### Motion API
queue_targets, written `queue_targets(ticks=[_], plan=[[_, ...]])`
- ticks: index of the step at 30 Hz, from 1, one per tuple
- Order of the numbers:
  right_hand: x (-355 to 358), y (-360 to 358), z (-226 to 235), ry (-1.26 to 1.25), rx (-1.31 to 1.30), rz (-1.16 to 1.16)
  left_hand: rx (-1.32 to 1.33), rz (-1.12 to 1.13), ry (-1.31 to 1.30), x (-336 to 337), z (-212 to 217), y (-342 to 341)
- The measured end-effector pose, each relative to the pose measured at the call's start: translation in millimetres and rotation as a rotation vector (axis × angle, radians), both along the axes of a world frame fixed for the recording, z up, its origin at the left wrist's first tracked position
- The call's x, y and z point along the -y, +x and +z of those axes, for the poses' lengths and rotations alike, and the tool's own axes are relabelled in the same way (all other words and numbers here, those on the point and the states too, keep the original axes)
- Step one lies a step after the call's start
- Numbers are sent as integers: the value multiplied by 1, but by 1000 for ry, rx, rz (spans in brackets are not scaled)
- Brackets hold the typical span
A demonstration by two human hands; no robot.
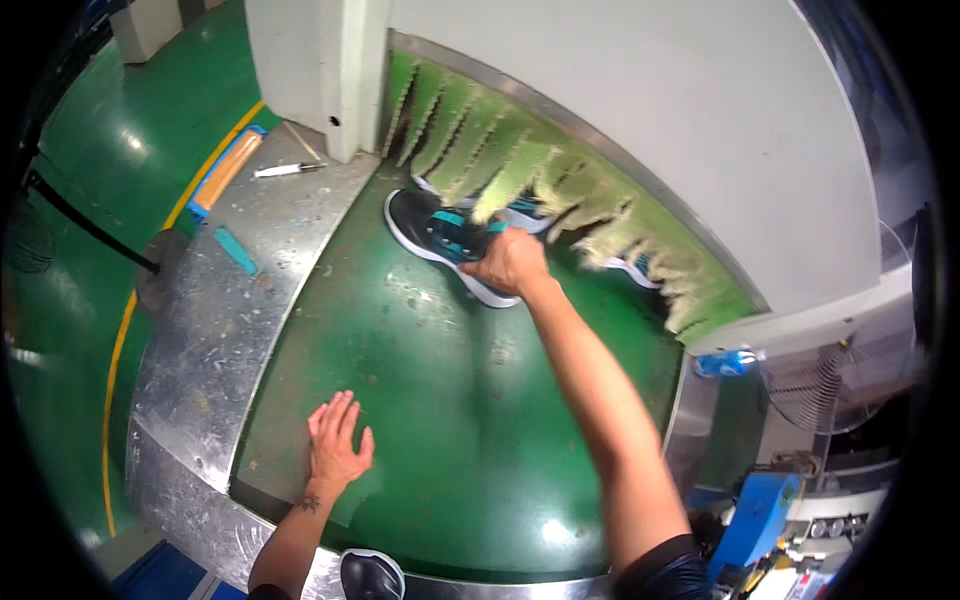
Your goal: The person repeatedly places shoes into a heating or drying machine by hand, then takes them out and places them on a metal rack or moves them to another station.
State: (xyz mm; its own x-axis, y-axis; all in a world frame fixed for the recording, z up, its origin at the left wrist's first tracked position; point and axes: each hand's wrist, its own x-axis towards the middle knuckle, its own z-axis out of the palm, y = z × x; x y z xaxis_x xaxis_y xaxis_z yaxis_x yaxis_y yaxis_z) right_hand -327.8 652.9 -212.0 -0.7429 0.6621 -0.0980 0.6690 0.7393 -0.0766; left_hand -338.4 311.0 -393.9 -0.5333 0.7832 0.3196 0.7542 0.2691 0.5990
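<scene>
A black sneaker (pixel 418 222) with teal trim and a white sole lies on the green belt (pixel 430 400), close to a fringed curtain. My right hand (pixel 512 262) grips it by the heel and collar, its fingertips hidden behind the shoe. Other similar shoes (pixel 632 270) show in part under and behind the fringe. Toward the belt's near left side my left hand (pixel 340 445) hovers or rests with fingers stretched and nothing in it. Below it, at the picture's lower edge, is another black shoe (pixel 372 576) with a pale sole rim.
Tattered green strips (pixel 530 150) hang from a grey machine housing (pixel 650 80). On the metal ledge (pixel 230 330) at left lie a white pen-like stick (pixel 288 170), a teal-handled tool (pixel 236 250) and a wooden-topped blue block (pixel 228 172). A plastic bottle (pixel 728 362) and a fan (pixel 810 390) are at right.
</scene>
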Motion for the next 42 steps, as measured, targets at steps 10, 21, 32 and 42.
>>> queue_targets(ticks=[10,21,32,42], plan=[[228,229,-72,-55,-205,440,-194,103,55,15,31,-36],[489,504,156,-649,-1148,-1018,1351,-1074,182,48,236,248],[681,634,166,-292,-1538,-899,1162,-1336,-441,213,322,485],[943,813,173,655,-2472,-1618,888,-1761,-879,329,381,845]])
